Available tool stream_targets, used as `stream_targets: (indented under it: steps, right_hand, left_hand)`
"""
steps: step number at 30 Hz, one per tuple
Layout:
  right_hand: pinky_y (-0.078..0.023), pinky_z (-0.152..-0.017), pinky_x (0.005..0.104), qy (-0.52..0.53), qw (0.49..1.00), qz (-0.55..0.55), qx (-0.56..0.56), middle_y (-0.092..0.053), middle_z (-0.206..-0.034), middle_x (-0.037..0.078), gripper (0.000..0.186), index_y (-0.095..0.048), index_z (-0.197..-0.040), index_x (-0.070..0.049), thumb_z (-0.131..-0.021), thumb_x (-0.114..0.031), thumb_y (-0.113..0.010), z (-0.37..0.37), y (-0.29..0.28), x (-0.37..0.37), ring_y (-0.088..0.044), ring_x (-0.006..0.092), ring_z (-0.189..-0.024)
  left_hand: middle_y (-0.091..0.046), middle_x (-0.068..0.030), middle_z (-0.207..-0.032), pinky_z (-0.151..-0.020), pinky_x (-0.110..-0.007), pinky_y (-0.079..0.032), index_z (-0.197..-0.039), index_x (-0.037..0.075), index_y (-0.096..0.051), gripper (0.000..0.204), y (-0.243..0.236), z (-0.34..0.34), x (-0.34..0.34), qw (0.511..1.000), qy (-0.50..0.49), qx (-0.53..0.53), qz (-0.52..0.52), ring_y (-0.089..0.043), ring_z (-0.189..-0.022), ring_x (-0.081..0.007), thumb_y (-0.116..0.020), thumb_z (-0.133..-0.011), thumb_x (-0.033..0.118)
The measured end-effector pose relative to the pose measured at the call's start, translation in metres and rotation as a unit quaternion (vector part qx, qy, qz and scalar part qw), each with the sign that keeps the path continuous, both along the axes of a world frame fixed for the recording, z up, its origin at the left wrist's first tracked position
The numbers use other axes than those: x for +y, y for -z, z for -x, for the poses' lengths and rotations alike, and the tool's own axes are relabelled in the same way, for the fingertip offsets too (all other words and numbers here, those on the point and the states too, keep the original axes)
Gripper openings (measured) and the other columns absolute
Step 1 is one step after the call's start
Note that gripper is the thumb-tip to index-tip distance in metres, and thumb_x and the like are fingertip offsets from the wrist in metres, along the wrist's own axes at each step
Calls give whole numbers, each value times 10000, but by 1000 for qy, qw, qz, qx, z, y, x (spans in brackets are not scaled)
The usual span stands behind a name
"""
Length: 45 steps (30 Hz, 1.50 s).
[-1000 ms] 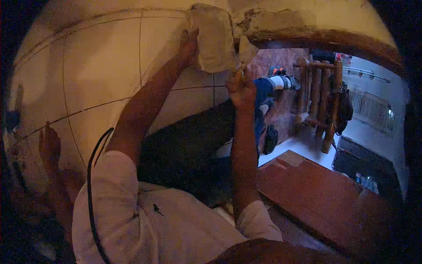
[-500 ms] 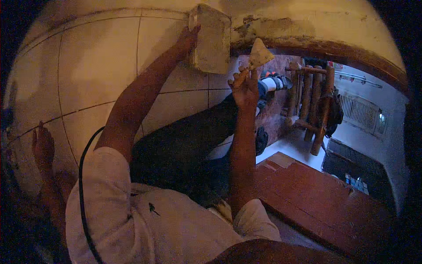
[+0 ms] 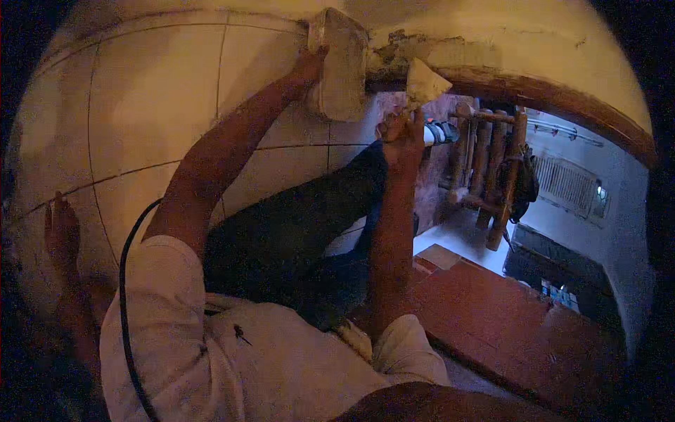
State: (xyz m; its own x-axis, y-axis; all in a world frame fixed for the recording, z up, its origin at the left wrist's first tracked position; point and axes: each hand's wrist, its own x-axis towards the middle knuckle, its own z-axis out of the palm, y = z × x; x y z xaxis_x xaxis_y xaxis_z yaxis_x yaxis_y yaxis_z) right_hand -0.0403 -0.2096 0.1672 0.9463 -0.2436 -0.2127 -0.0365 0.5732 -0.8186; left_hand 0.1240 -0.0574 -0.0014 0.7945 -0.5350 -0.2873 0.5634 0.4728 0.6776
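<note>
My left hand (image 3: 309, 65) is closed on the left edge of a pale, worn rectangular slab or box (image 3: 343, 67), held beside the wall's edge. Whether it is solid or hollow I cannot make out. In my right hand (image 3: 401, 137), raised just to the right and below it, is a small triangular trowel (image 3: 426, 83). Its pale, smeared blade points upward in front of the wall's lower edge. The fingers wrap the trowel's handle, which is mostly hidden. Between slab and trowel there is a narrow gap.
Large pale tiles (image 3: 155, 84) spread on the left, where another person's hand (image 3: 63, 228) shows. Above, the yellowish wall has a damaged dark patch (image 3: 401, 46). A wooden frame of thick poles (image 3: 485, 165), a dark bag (image 3: 522, 184) and a reddish-brown board (image 3: 485, 309) lie to the right.
My right hand and the trowel have shifted slightly right, with the blade turned a little. The slab stays in my left hand, tilted slightly differently. The whole view has moved a little.
</note>
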Motion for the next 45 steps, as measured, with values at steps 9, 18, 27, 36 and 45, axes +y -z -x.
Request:
stream_targets:
  steps: [9, 18, 27, 36, 45]
  right_hand:
    - [-482, -599, 345, -1, 969, 245, -11, -572, -943, 87, 345, -441, -1183, -52, -888, -179, -566, -24, -38, 6, -544, 191, -710]
    - [-477, -624, 301, -11, 905, 424, -23, -572, -903, 100, 488, -400, -1251, 10, -866, -197, -615, -37, -47, 1, -541, 154, -681]
    - [-500, -737, 384, -96, 239, 963, -82, -603, -1049, 159, 350, -532, -1194, -77, -857, -174, -546, -68, -44, -11, -589, 309, -893]
    - [-526, -591, 431, -171, 125, 972, 100, -603, -943, 149, 168, -630, -890, -90, -788, -203, -560, -74, -50, 17, -630, 308, -761]
    - [-518, -536, 422, -132, 134, 979, 75, -570, -826, 151, 130, -599, -787, -48, -821, -154, -532, -53, -65, 17, -618, 307, -690]
  left_hand:
    - [-375, -198, -1358, -955, -502, -359, -1394, 31, -267, 778, 33, -9, -6, 992, 125, -4, 33, -386, -1217, -363, -366, -881, 608]
    - [-387, -191, -1354, -956, -497, -363, -1382, 31, -289, 754, 18, -5, -3, 989, 131, 12, 64, -400, -1209, -354, -364, -888, 596]
    - [-398, -184, -1349, -957, -492, -367, -1369, 31, -311, 731, 9, -2, 0, 987, 135, 12, 83, -413, -1202, -345, -362, -896, 585]
    - [-410, -177, -1345, -958, -488, -371, -1357, 31, -332, 708, 0, -1, 5, 985, 137, 21, 100, -426, -1195, -336, -360, -903, 573]
    - [-422, -170, -1341, -959, -483, -374, -1345, 31, -354, 686, -8, 2, 3, 982, 140, 33, 123, -439, -1187, -328, -358, -911, 562]
